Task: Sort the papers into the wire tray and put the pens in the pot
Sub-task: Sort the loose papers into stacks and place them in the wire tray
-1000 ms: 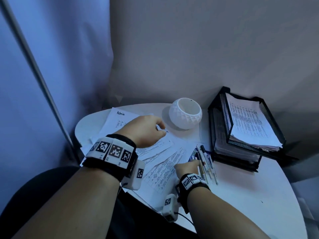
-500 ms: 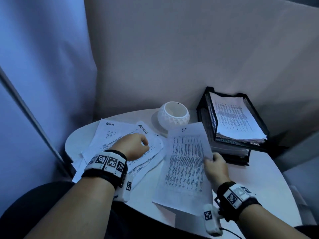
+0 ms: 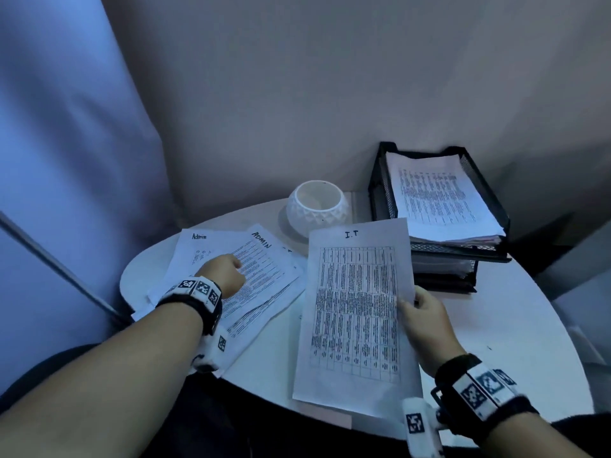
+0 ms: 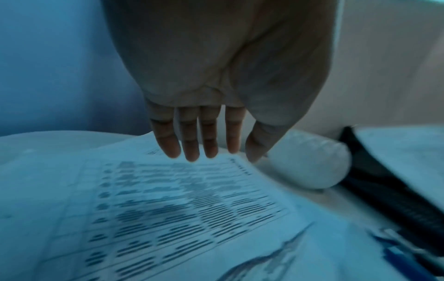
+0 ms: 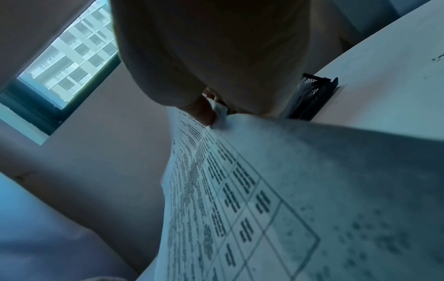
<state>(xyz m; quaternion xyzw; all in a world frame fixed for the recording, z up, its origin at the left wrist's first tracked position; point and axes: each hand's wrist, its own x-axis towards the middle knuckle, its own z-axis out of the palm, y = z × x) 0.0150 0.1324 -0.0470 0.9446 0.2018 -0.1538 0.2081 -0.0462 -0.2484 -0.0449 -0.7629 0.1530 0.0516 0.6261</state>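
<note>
White sheet headed "I.T" point(image 3: 358, 312) pinched at its right edge by right hand point(image 3: 426, 320), lifted over the round table point(image 3: 515, 328); it hides the table beneath it, pens not visible in head view. Left hand point(image 3: 224, 274) fingers straight point(image 4: 190, 146), tips on the loose Admin papers point(image 3: 261, 276). White pot point(image 3: 317, 206) just behind, its inside only partly visible. Black wire tray point(image 3: 489, 206) at right, top tier full, lower tier mostly hidden. Left wrist view blurred.
</note>
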